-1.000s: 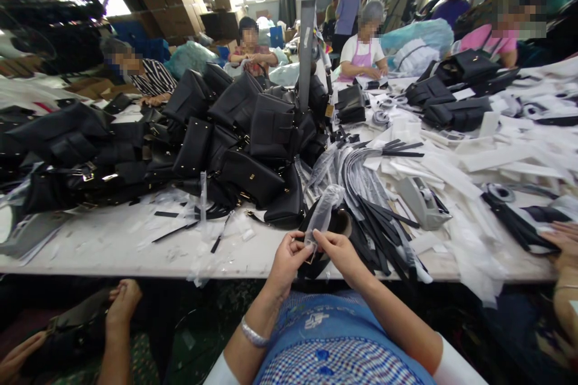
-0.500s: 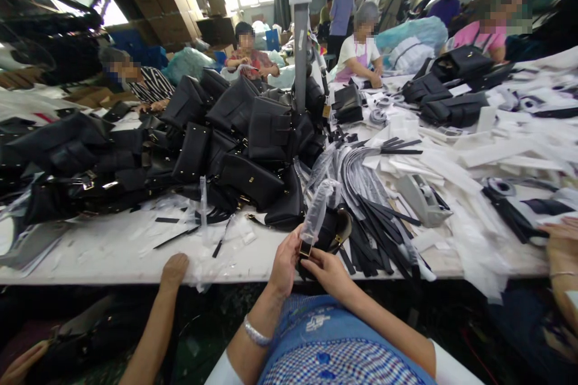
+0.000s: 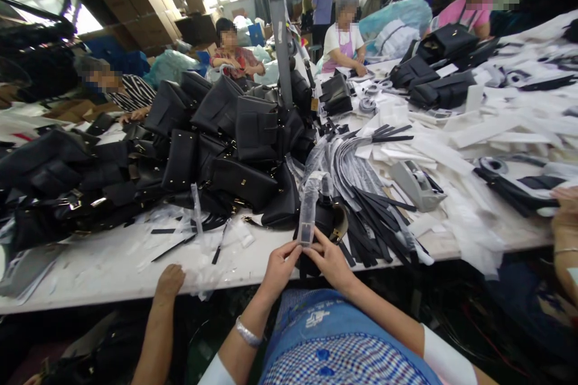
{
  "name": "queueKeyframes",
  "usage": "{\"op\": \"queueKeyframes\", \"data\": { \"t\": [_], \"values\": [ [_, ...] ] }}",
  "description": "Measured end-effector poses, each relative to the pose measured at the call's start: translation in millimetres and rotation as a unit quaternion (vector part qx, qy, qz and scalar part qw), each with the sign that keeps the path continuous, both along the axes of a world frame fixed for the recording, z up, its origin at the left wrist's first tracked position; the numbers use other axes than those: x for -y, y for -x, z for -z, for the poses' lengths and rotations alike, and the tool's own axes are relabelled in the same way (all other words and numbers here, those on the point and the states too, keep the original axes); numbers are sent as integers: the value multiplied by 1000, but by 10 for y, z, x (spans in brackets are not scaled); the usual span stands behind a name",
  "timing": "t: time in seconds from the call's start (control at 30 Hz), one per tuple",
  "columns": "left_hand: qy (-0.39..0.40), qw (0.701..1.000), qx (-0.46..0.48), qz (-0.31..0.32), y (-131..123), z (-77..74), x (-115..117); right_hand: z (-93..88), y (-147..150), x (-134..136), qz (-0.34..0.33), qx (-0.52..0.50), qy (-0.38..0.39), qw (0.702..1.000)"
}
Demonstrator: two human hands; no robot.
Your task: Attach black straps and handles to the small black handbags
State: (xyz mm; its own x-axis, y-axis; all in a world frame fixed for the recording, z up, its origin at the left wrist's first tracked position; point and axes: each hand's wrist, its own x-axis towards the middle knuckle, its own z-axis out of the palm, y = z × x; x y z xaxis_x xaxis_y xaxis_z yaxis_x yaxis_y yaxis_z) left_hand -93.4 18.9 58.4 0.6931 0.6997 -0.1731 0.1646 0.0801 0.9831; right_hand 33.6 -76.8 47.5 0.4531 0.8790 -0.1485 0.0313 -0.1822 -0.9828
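Between my two hands stands a clear plastic sleeve [image 3: 309, 204], upright, with a rectangular buckle [image 3: 307, 232] showing through its lower part. My left hand [image 3: 280, 263] pinches the sleeve's lower left edge, thumb and fingers closed. From the other side my right hand [image 3: 333, 263] pinches the lower right edge, its fingertips close to the left ones. Just behind the sleeve sits a black bag [image 3: 326, 219], partly hidden by it. What hangs below my fingertips is dark and hard to make out.
A pile of black bags [image 3: 244, 177] covers the table's left and middle. Plastic-wrapped black straps [image 3: 361, 192] fan out to the right, beside a grey tape dispenser [image 3: 418, 185]. A co-worker's arm [image 3: 162, 307] rests at the left edge; another person's hand [image 3: 566, 207] is far right.
The buckle's bare lower end is now covered by the plastic. My left hand has come down from the sleeve's side to its bottom edge. The view has shifted slightly.
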Motion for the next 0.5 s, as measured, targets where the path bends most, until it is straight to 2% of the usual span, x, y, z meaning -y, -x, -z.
{"op": "queueKeyframes", "data": {
  "t": [0.13, 0.23, 0.3, 0.4, 0.5],
  "values": [
    [24, 999, 32, 18, -40, -191, -109, 135, 12, 32, -67, 0, -22, 998],
    [7, 996, 33, 81, -98, -245, -126, 228, 28, 42, -66, -5, -11, 998],
    [-19, 995, 17, 93, -112, -165, -103, 264, 27, 32, -45, -16, -17, 999],
    [-52, 997, -13, 61, -90, 40, -65, 271, 14, 0, -17, -24, -21, 999],
    [-62, 996, -27, 51, -47, 172, -74, 225, -22, -26, -37, -42, -28, 998]
  ]
}}
